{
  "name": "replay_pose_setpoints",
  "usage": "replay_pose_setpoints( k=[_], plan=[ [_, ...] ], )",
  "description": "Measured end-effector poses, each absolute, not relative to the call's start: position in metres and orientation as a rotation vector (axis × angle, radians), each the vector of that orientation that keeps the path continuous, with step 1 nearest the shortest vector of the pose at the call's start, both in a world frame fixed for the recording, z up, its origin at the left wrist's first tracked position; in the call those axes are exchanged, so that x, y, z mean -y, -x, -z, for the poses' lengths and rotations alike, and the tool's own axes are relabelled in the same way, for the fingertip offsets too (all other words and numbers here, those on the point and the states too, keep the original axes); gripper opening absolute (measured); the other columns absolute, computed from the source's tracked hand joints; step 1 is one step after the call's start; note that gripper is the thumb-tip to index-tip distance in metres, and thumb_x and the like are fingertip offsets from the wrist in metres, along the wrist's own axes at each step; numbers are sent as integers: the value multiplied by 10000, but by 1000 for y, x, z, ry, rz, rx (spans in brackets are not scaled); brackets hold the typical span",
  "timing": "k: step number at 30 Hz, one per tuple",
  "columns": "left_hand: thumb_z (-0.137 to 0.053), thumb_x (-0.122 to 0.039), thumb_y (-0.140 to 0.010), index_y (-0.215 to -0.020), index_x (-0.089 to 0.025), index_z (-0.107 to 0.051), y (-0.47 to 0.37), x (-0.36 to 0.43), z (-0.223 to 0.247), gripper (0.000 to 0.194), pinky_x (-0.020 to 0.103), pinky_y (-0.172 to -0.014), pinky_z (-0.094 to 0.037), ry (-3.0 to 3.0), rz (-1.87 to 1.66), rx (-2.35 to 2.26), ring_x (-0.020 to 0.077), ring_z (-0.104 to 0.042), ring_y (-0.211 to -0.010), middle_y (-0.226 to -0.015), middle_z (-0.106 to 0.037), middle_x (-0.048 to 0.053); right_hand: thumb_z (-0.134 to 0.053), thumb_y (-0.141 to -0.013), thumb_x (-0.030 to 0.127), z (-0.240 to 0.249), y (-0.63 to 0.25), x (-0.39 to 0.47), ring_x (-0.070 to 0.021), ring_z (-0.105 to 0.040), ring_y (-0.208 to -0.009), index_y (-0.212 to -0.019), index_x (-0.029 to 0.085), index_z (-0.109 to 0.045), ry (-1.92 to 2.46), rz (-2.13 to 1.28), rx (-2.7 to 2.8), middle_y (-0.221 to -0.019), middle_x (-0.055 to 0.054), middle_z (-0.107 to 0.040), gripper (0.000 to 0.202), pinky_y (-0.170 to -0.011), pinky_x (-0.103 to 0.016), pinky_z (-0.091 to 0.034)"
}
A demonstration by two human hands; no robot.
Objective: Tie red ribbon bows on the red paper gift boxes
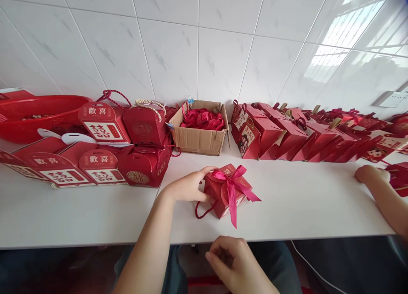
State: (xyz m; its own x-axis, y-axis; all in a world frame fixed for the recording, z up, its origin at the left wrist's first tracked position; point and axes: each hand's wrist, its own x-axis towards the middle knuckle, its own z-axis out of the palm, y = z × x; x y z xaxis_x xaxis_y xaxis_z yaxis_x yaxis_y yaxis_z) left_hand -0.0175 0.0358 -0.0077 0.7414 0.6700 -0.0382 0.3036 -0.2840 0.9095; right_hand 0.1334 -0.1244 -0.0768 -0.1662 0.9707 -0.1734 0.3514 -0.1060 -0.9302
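Observation:
My left hand [193, 185] is closed around the left end of a red gift box [219, 196] lying on the white table. A bright pink ribbon [235, 184] is tied in a bow over the box, its tails hanging past the front side. From the box's left end a dark red cord handle [204, 213] loops onto the table. Below the table's front edge, my right hand [237, 260] hovers with fingers curled loosely inward, apart from the box. Nothing shows between its fingers.
Behind the box stands an open cardboard box [199, 141] of red ribbons. Stacked red gift boxes [102, 164] and a red basin [41, 104] are at left. A row of red boxes [287, 136] lines the wall at right, near another person's hand [372, 175].

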Motion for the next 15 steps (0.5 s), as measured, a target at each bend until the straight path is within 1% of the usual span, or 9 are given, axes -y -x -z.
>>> replay_pose_setpoints(
  k=[3, 5, 7, 9, 12, 14, 15],
  plan=[
    [-749, -224, -619, -1326, -263, -466, 17, -37, 9, 762, 362, -992, -408, -1889, -448, -768, 251, -546, -1161, -1253, -599, 73, -553, -851, 374, 79, -143, 126, -176, -546, -587, -722, 200, -611, 1465, -999, 1486, -643, -33, -603, 224, -556, -276, -423],
    [-727, -211, -632, -1303, -245, -488, 17, -37, 10, 713, 373, -999, -401, -1892, -451, -749, 252, -552, -1149, -1241, -603, 80, -557, -853, 343, 80, -150, 123, -208, -577, -663, -751, 214, -623, 1498, -713, 1490, -711, -52, -626, 177, -641, -321, -453],
    [-702, -198, -642, -1260, -224, -524, 17, -38, 11, 643, 373, -958, -430, -1888, -437, -744, 246, -592, -1069, -1188, -630, 81, -558, -851, 301, 83, -156, 121, -238, -595, -750, -795, 233, -646, 1546, -494, 1550, -787, -64, -643, 125, -732, -380, -451],
    [-682, -194, -652, -1218, -209, -553, 17, -37, 11, 581, 358, -890, -467, -1883, -417, -760, 236, -617, -986, -1119, -659, 77, -560, -845, 274, 88, -159, 120, -256, -607, -808, -825, 255, -663, 1574, -394, 1650, -853, -66, -654, 107, -779, -426, -437],
    [-699, -217, -645, -1191, -199, -572, 17, -37, 10, 561, 336, -831, -488, -1905, -408, -790, 239, -617, -964, -1087, -668, 78, -569, -836, 273, 99, -163, 123, -292, -613, -938, -844, 282, -677, 1632, -308, 1734, -976, -70, -659, 109, -838, -489, -407],
    [-719, -247, -642, -1185, -201, -577, 16, -37, 10, 564, 333, -819, -489, -1920, -379, -812, 243, -619, -954, -1104, -665, 76, -580, -831, 315, 106, -169, 123, -327, -585, -1040, -908, 278, -671, 1736, -234, 1671, -1092, -89, -639, 125, -883, -541, -371],
    [-724, -268, -647, -1189, -207, -577, 15, -36, 10, 565, 335, -818, -488, -1926, -358, -823, 243, -620, -947, -1109, -664, 72, -592, -821, 352, 108, -173, 122, -345, -565, -1082, -963, 267, -656, 1793, -206, 1615, -1148, -104, -621, 177, -900, -562, -356]
  ],
)
